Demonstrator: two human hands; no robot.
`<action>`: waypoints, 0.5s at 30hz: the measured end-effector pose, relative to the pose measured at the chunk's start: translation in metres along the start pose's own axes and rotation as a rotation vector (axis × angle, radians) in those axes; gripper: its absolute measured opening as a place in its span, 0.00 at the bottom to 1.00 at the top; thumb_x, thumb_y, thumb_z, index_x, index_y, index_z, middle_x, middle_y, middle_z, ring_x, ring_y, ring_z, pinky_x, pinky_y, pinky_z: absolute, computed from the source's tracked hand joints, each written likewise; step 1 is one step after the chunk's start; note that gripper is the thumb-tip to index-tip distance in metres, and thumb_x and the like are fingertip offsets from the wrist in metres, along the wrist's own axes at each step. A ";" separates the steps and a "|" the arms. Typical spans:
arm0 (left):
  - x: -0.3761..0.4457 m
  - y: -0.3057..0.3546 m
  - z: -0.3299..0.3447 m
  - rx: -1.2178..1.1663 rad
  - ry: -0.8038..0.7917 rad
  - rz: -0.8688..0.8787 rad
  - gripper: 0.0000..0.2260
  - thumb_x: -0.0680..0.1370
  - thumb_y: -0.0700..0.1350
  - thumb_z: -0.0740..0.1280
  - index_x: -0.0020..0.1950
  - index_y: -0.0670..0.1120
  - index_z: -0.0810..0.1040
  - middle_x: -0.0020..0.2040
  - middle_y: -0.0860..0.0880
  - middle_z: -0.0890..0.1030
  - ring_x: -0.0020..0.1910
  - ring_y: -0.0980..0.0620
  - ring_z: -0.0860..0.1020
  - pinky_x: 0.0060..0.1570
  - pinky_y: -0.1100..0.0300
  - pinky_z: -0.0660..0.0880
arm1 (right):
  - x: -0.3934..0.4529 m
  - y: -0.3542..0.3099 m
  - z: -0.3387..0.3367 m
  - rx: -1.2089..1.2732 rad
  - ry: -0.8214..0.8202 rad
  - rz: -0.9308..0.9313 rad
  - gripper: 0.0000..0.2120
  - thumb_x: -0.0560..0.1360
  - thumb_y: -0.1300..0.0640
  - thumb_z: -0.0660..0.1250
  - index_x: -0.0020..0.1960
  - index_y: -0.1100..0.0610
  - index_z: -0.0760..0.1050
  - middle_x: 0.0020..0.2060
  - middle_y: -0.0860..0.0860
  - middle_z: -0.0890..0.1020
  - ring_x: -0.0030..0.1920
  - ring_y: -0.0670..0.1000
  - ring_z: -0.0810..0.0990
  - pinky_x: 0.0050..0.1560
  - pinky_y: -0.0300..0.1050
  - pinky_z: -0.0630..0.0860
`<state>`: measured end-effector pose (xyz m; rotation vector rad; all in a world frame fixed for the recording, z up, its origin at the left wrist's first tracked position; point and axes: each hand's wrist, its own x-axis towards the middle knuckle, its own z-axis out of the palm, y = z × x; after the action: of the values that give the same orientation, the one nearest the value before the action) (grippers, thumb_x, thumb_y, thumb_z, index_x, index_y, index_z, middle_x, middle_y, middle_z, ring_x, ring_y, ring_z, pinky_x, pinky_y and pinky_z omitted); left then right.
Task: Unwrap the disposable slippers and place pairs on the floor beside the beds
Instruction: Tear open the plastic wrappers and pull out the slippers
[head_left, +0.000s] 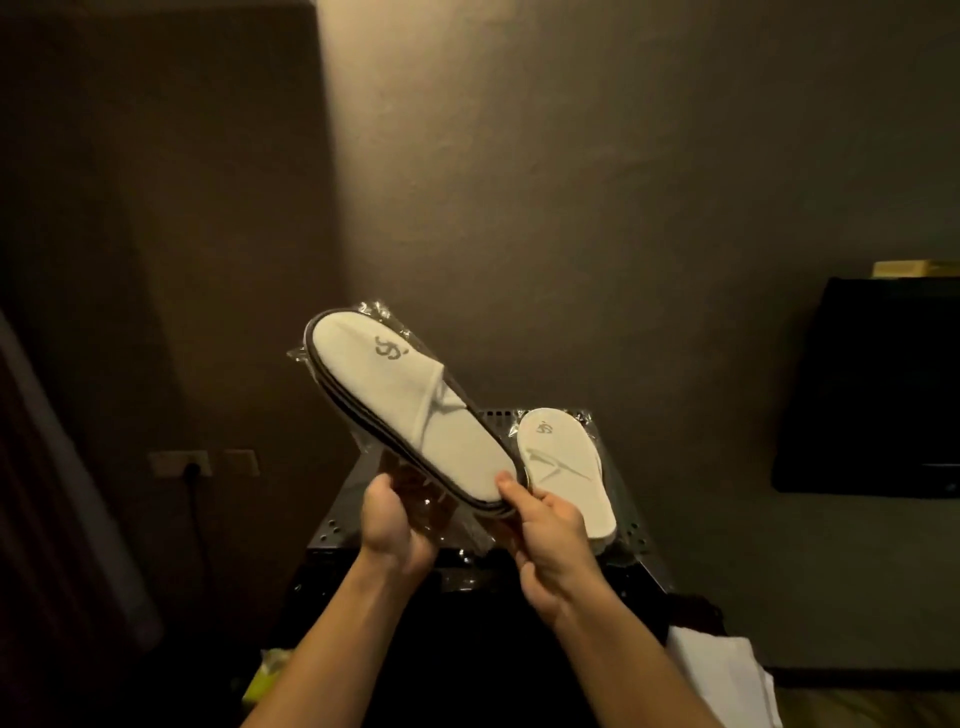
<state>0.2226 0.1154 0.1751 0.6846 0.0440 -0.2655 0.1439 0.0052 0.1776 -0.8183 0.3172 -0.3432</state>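
Observation:
A pair of flat white slippers with dark edging (405, 400) is held up in front of me, still inside a clear plastic wrapper (441, 504), toe end up and to the left. My left hand (395, 525) grips the loose wrapper below the heel end. My right hand (545, 535) pinches the heel edge of the pair. A second wrapped white slipper pair (566, 473) lies flat on the dark cabinet top (631, 535), just right of my right hand.
The dark cabinet stands against a plain wall. Wall sockets (182, 463) with a plugged cable are to its left. A dark TV screen (872, 384) hangs at right. White cloth (722, 670) lies at lower right; something yellow-green (267, 675) sits at lower left.

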 end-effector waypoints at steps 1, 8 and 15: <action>0.001 0.001 -0.004 -0.022 -0.045 0.005 0.21 0.79 0.50 0.55 0.60 0.39 0.80 0.58 0.37 0.80 0.56 0.38 0.79 0.62 0.44 0.75 | -0.001 0.003 0.002 0.016 0.012 -0.005 0.09 0.76 0.66 0.71 0.53 0.70 0.79 0.46 0.65 0.86 0.38 0.55 0.86 0.40 0.48 0.85; -0.010 0.012 0.008 0.294 -0.045 0.188 0.20 0.75 0.41 0.72 0.65 0.39 0.76 0.59 0.37 0.82 0.54 0.37 0.82 0.58 0.34 0.77 | -0.011 0.018 0.006 -0.097 -0.086 0.050 0.09 0.77 0.65 0.70 0.56 0.66 0.79 0.49 0.62 0.86 0.45 0.56 0.86 0.41 0.48 0.84; -0.002 0.062 -0.009 0.449 -0.157 0.058 0.18 0.77 0.42 0.70 0.65 0.38 0.76 0.54 0.39 0.83 0.41 0.47 0.85 0.33 0.57 0.81 | -0.007 -0.048 -0.009 -0.732 0.075 -0.531 0.09 0.74 0.56 0.74 0.50 0.61 0.80 0.41 0.53 0.84 0.39 0.47 0.81 0.37 0.33 0.78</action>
<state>0.2369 0.1676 0.2071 1.1064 -0.1909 -0.2755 0.1257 -0.0282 0.2092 -1.6194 0.2929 -0.7780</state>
